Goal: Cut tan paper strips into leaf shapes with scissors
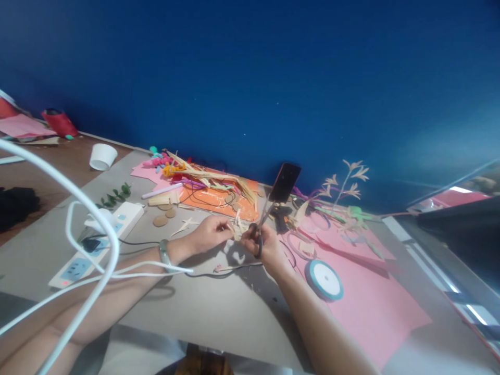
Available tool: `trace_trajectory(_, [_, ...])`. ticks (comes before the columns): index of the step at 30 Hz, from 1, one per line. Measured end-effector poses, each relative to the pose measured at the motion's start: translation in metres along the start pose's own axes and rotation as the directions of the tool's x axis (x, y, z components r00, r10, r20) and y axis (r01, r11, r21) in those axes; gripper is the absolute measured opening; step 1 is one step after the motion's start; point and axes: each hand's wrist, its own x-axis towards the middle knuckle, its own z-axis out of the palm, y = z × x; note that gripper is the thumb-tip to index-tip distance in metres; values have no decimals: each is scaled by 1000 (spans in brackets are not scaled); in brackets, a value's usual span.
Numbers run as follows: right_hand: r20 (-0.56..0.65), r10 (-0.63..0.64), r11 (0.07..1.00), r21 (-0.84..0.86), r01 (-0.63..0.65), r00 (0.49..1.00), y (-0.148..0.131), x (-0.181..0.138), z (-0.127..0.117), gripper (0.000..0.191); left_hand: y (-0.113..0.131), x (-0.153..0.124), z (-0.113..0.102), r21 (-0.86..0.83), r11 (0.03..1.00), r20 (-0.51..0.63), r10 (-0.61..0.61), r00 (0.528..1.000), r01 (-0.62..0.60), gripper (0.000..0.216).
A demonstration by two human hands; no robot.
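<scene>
My right hand (pixel 267 247) is closed around the dark handles of a pair of scissors (pixel 264 212), whose blades point up and away from me. Close by on the left, my left hand (pixel 211 234) has thumb and fingers pinched together beside a small pale strip that looks like dried husk (pixel 233 228). How firmly it grips the strip is hard to make out. Pale scraps (pixel 242 229) lie on the table between the two hands. A green bangle (pixel 165 254) circles my left wrist.
A phone (pixel 285 182) leans upright behind the hands. Pale strips (pixel 211 174) cover an orange board (pixel 199 200). At right, a ribbon spool (pixel 324 280) rests on pink paper (pixel 375 312) before a pale flower stem (pixel 344 182). Left are a power strip (pixel 99 245), white cable (pixel 111 224) and cup (pixel 102 157).
</scene>
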Motion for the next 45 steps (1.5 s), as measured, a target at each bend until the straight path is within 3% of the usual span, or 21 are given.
trace_trajectory(3, [-9,5,999,38,-5,1000,3,1,2,40,1,-1,0,-57,998,-30,-7,1000,5,9])
trace_trajectory(10, [-55,13,995,97,-8,998,3,1,3,39,1,-1,1,-88,996,15,-7,1000,8,20])
trace_trajectory(17, [-35,-3,1000,11,4,999,2,2,0,43,0,-2,1,-80,997,-11,14,1000,-15,22])
trace_trajectory(20, [87,-58,986,-148,71,995,-2,2,-7,41,3,-2,-1,-112,993,-97,13,995,-24,19])
trace_trajectory(23, [221,-28,943,-317,99,975,-6,2,-15,40,4,-2,-3,-147,989,-157,11,988,-34,18])
trace_trajectory(30, [324,104,886,-459,60,940,-12,-3,-18,38,1,1,-4,-166,984,-189,29,982,-61,14])
trace_trajectory(35, [339,131,899,-437,33,931,-8,-3,-17,38,4,0,-3,-171,984,-218,12,976,-51,11])
trace_trajectory(45, [402,173,972,-219,-89,899,3,-2,-15,44,4,0,-2,-173,983,-206,20,978,-57,12])
